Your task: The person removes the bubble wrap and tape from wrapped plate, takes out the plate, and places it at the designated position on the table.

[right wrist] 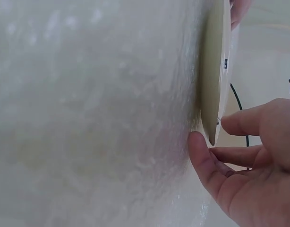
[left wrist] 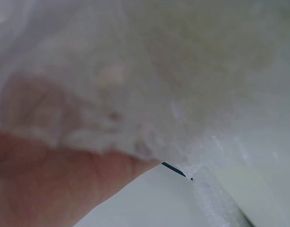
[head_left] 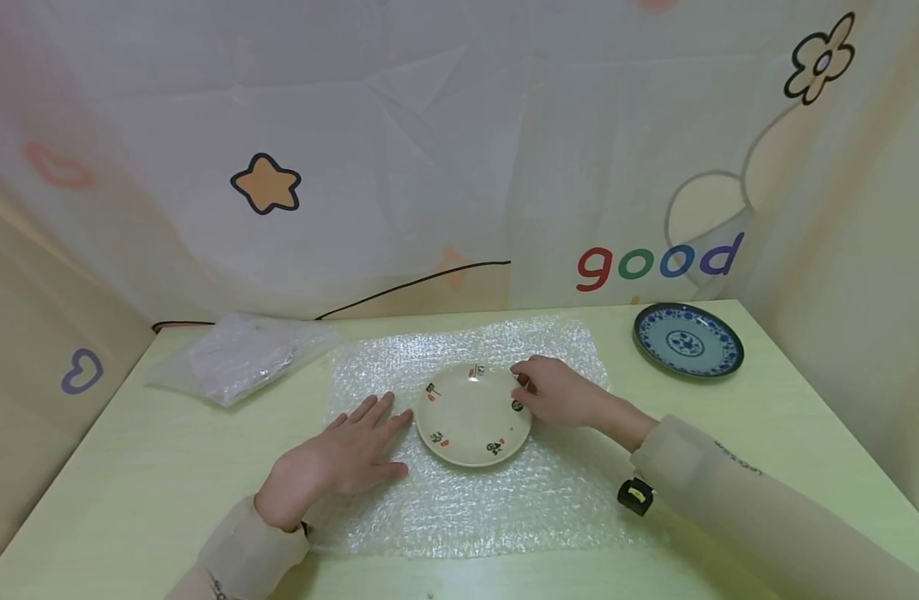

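A cream plate [head_left: 474,417] with small black and red motifs lies face up on a sheet of bubble wrap [head_left: 459,517]. At its right rim my right hand [head_left: 556,392] holds the edge between thumb and fingers; in the right wrist view the fingertips [right wrist: 198,138] sit on either side of the rim. Left of the plate, my left hand [head_left: 347,454] rests with fingers spread on the wrap, one fingertip close to the rim. Blurred clear plastic covers much of the left wrist view and overlaps the hand there.
Toward the back right of the table stands a blue-and-white patterned plate [head_left: 687,342] with a dark rim. At the back left lies a clear plastic-wrapped bundle [head_left: 242,354]. A printed cloth [head_left: 429,167] hangs behind the table and along its sides.
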The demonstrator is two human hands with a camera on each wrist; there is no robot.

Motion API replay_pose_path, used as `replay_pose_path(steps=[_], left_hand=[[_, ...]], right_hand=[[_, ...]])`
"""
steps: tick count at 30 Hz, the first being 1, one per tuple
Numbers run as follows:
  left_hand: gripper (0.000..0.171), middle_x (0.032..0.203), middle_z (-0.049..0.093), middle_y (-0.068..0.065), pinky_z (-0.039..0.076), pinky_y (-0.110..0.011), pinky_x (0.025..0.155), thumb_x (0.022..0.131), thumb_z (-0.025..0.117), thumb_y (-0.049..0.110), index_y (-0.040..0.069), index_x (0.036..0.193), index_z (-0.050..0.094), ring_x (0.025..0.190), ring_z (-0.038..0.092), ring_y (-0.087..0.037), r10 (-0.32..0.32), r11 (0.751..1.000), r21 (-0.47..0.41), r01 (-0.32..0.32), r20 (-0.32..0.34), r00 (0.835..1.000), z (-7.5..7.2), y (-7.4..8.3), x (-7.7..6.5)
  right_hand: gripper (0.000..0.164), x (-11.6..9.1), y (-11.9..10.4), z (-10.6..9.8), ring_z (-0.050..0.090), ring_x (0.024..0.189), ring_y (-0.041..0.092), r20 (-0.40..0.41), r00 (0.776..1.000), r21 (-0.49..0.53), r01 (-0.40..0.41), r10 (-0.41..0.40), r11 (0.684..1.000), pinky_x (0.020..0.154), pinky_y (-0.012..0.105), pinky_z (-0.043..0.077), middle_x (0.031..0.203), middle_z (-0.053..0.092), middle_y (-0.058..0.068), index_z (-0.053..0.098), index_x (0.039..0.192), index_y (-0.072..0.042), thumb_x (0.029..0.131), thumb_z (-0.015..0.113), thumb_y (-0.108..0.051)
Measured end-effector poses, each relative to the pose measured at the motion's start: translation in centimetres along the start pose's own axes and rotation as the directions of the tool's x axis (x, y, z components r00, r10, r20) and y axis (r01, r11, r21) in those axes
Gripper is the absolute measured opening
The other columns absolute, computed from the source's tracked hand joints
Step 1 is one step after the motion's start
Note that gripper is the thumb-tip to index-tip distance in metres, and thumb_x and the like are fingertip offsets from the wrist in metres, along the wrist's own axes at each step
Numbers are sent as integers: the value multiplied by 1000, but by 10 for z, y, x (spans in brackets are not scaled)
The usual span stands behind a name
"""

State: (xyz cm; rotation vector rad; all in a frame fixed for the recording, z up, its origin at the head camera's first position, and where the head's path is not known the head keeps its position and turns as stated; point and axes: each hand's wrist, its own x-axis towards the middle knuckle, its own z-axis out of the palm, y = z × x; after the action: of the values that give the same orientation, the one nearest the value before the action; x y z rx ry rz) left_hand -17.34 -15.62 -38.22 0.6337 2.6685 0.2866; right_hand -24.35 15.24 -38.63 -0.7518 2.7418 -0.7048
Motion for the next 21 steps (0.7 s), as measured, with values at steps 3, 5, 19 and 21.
replay_pose_path(steps=[3, 5, 19, 21], left_hand=[[73, 168, 12, -23, 18, -65, 119, 103, 63, 39, 8, 161, 32, 154, 9, -42, 1, 1000, 0, -1, 0, 1000, 0, 0, 0], [73, 168, 11, -24, 18, -65, 119, 103, 63, 39, 8, 161, 32, 154, 8, -42, 3, 1000, -1, -3, 0, 1000, 1, 0, 0], [73, 168, 11, -24, 18, -66, 118, 103, 63, 38, 7, 161, 32, 154, 9, -43, 7, 1000, -8, -7, -6, 1000, 2, -1, 0], [73, 168, 12, -24, 18, -66, 118, 103, 63, 38, 7, 161, 32, 154, 9, -43, 8, 1000, -8, -8, -8, 1000, 1, 0, -1]], right_hand=[[28, 1, 0, 1, 56, 83, 20, -10, 1000, 35, -26, 27, 999, 74, 32, 54, 95, 65, 8, 65, 123, 9, 101, 62, -7], [30, 1, 0, 3, 57, 84, 20, -14, 999, 60, -49, 50, 997, 74, 31, 54, 98, 66, 9, 64, 126, 9, 101, 61, -7], [29, -3, -2, 5, 60, 90, 23, -93, 982, 244, -139, 166, 960, 71, 28, 57, 106, 67, 11, 65, 126, 4, 99, 64, -4], [28, -5, -1, 4, 62, 90, 23, -75, 982, 299, -144, 173, 943, 70, 29, 59, 106, 66, 12, 64, 125, 5, 98, 64, -4]])
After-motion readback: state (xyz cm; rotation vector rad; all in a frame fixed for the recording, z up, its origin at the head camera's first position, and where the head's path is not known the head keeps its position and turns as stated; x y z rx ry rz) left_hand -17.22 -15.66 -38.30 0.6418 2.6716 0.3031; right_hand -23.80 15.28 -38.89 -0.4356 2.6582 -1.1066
